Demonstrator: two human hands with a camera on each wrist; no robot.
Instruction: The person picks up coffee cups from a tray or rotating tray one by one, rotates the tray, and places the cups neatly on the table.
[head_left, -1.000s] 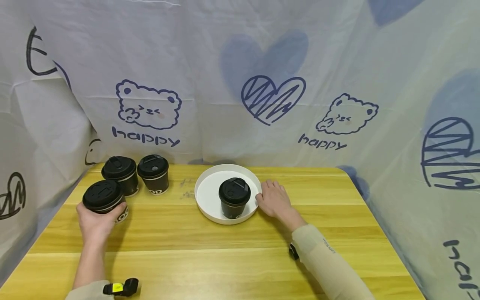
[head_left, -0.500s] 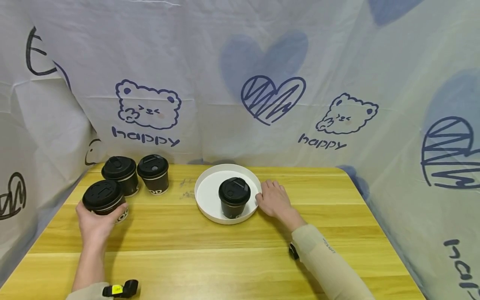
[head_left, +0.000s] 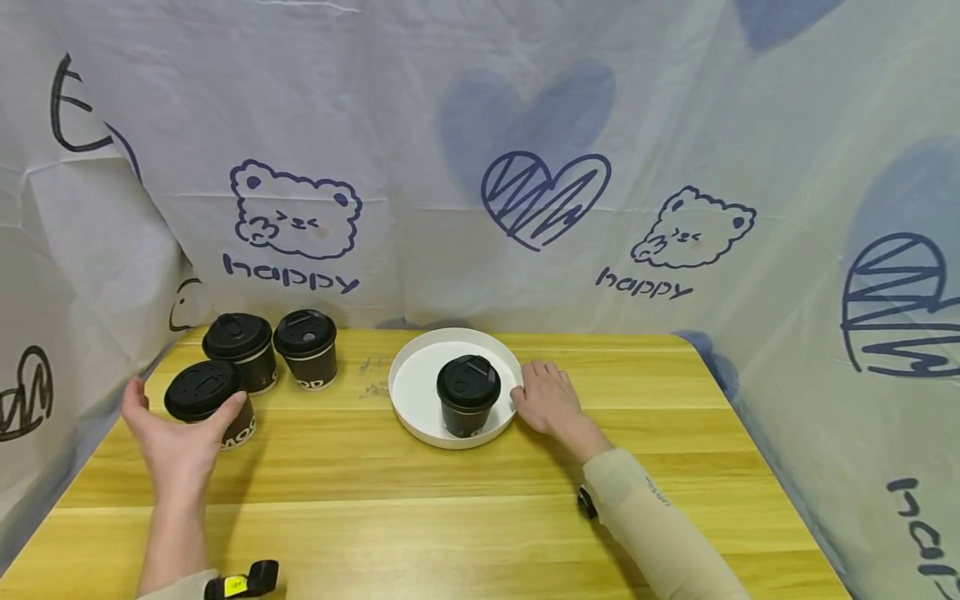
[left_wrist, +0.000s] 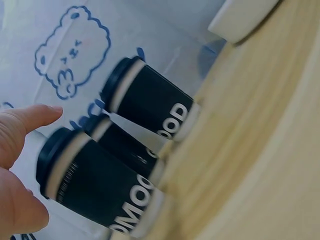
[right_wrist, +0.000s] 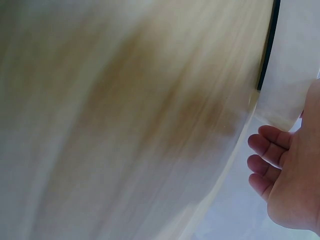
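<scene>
In the head view, my left hand [head_left: 176,442] spreads thumb and fingers around a black lidded paper coffee cup [head_left: 202,392] standing on the table. A gap shows between the fingers and this cup in the left wrist view, where the lettered cup [left_wrist: 95,185] stands beside the fingertips. Behind it are two similar cups, one at the back left [head_left: 238,342] and one to its right [head_left: 307,350]. A fourth coffee cup [head_left: 467,396] stands upright in a round white tray [head_left: 408,417]. My right hand [head_left: 551,400] grips the tray's right rim with curled fingers; its thumb is mostly hidden.
The wooden table [head_left: 390,517] carries all the cups and the tray. A white printed cloth [head_left: 420,208] hangs behind the table and along both sides. Grey smudges [head_left: 375,375] mark the tabletop between the cups and the tray.
My left hand has let go of the front left cup, its fingers spreading outward to the left and its thumb lifting off. The cups, the tray and my right hand stay in place.
</scene>
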